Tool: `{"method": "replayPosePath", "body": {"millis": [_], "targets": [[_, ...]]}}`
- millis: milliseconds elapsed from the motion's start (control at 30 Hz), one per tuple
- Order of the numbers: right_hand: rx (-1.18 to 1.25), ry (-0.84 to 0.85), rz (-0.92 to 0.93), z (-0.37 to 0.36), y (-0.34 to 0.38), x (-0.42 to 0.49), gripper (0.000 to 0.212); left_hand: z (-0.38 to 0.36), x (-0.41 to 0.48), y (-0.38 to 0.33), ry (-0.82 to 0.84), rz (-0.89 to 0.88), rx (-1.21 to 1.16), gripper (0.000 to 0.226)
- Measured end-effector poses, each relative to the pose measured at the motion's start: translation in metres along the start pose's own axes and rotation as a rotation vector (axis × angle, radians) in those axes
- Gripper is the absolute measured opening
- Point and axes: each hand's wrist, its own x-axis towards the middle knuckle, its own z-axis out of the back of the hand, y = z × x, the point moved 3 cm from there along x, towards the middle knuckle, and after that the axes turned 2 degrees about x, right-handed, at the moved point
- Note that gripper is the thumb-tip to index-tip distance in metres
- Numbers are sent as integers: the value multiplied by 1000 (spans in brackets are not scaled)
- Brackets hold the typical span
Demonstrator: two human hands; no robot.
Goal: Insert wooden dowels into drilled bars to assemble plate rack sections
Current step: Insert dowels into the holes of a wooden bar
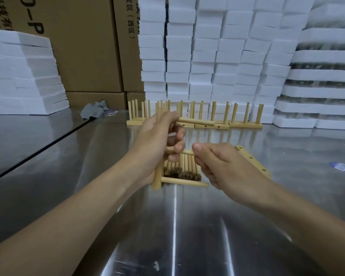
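My left hand grips a drilled wooden bar held upright on end above the metal table. Two dowels stick out of it to the right, a top dowel and a bottom dowel. My right hand pinches a middle dowel whose left end meets the bar by my left fingers. Behind the hands lies a pile of loose dowels. A spare drilled bar lies flat to the right of my right hand.
Several finished rack sections stand in a row at the back of the shiny metal table. White foam blocks and cardboard boxes are stacked behind. A grey rag lies at the back left, a blue sticker at right.
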Motion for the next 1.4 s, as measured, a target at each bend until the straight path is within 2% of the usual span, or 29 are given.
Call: {"method": "replayPosePath", "body": {"millis": [67,100,167,233,333,400,467,567,667,733,800,900,967,1067,1200,1300,1367,1400], "targets": [[256,92,-177,-1,0,0,52,-1,0,1,1,-12,19,27],[282,120,-209,2,-1,-1,53,-1,0,1,-1,-10,3,29],[138,114,-160,11,0,1,54,1,-1,0,0,7,-34,32],[-91,-16,-33,22,2,2,57,2,-1,0,19,39,-58,32],[-196,-213,116,34,5,-1,41,-1,-2,4,87,110,-75,34],[-370,-236,213,34,9,-2,31,-5,-4,7,160,172,-99,42],[-540,-190,261,29,11,-2,31,-10,-8,8,247,223,-113,54],[-588,-214,281,25,15,-3,35,-16,-13,7,309,194,-91,63],[-490,-284,341,25,25,-9,36,-22,-16,3,306,89,-48,59],[-387,-272,323,25,33,-11,42,-24,-18,-1,296,35,2,58],[-157,-181,201,26,37,-10,47,-24,-19,-4,281,-1,54,56],[309,1,-107,28,36,-7,56,-23,-18,-5,262,-23,122,45],[329,34,-180,29,31,-4,53,-24,-17,-1,255,4,129,36],[138,-22,-135,30,26,-4,51,-23,-14,3,221,63,94,34],[-282,-235,148,38,23,-6,45,-15,-10,4,136,123,6,33],[-502,-268,255,37,22,-7,42,-11,-8,7,151,194,-62,37],[-499,-272,272,33,19,-4,40,-13,-9,9,184,197,-99,37],[-418,-262,236,32,17,-2,43,-14,-9,9,194,178,-100,37]]}}
